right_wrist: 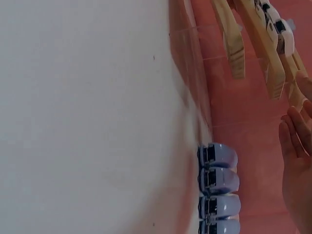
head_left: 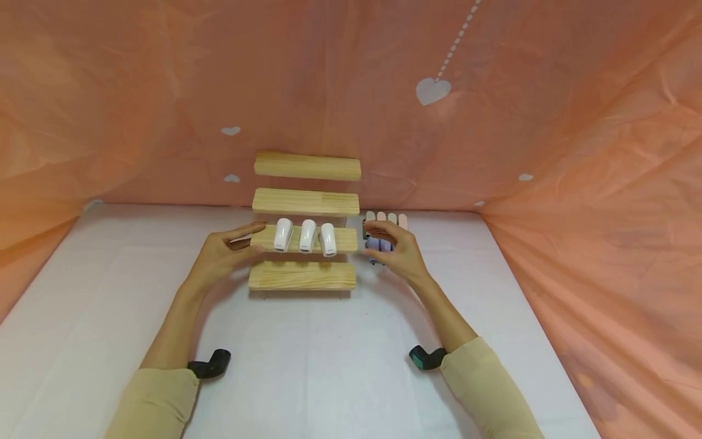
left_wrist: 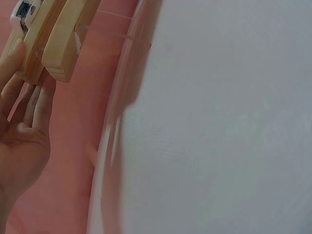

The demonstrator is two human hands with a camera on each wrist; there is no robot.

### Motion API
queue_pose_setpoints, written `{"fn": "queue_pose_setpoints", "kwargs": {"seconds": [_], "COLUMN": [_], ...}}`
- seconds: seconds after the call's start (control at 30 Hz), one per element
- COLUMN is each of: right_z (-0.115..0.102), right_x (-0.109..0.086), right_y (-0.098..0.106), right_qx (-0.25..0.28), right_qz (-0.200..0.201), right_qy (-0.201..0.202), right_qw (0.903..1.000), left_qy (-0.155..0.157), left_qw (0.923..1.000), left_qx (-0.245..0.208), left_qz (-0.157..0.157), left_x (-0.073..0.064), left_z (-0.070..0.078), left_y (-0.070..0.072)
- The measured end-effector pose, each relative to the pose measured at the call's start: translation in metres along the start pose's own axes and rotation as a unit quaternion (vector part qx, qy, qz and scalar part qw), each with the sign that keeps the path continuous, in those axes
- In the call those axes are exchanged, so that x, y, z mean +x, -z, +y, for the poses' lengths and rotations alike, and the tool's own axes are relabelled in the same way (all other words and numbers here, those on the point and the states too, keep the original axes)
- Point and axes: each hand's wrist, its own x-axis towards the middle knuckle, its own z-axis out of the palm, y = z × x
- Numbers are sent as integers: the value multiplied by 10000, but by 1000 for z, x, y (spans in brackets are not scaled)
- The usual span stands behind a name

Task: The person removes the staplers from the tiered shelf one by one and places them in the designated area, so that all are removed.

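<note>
Three white mini staplers (head_left: 308, 236) stand side by side on a plank of a tiered wooden shelf (head_left: 303, 277). At that plank's left end, my left hand (head_left: 222, 256) holds the wood between thumb and fingers. The left wrist view shows the thumb by a white stapler (left_wrist: 23, 14), with the fingertips partly hidden behind the plank. My right hand (head_left: 400, 250) is spread just off the plank's right end, holding nothing. Behind and below its fingers sit several lavender mini staplers (right_wrist: 224, 179) in a row, partly covered by the hand in the head view.
More pastel staplers (head_left: 392, 218) stand behind the lavender ones. The shelf's other planks rise like steps toward the orange cloth backdrop (head_left: 329, 91). Clear supports appear under the planks. A white cloth covers the table (head_left: 312, 372). Each wrist wears a black camera (head_left: 211, 364).
</note>
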Motion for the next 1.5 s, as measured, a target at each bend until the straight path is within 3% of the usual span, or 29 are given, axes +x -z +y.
{"fn": "queue_pose_setpoints", "kwargs": {"seconds": [0.33,0.63,0.83,1.0,1.33,1.5], "right_z": [-14,6,2,0,3,6], "right_x": [10,23,28,30,19,9], "right_y": [-18,-33,-37,-41,-28,-16], "right_qx": [-12,-339,-998,-1290,-1003,-930], "right_qz": [-468,-888,-1003,-1028,-709,-510], "right_qy": [227,67,-14,-215,-170,-353], "right_qw": [9986,9954,9899,9861,9923,9937], "left_qy": [-14,-35,-16,53,-19,11], "left_qw": [10000,10000,10000,10000,9999,10000], "left_qx": [-12,17,-8,-82,-135,-76], "left_qz": [-21,29,3,7,-52,-34], "left_x": [-1,0,1,0,2,0], "left_z": [-3,-3,-2,2,4,2], "left_y": [-1,0,-2,-1,-1,0]}}
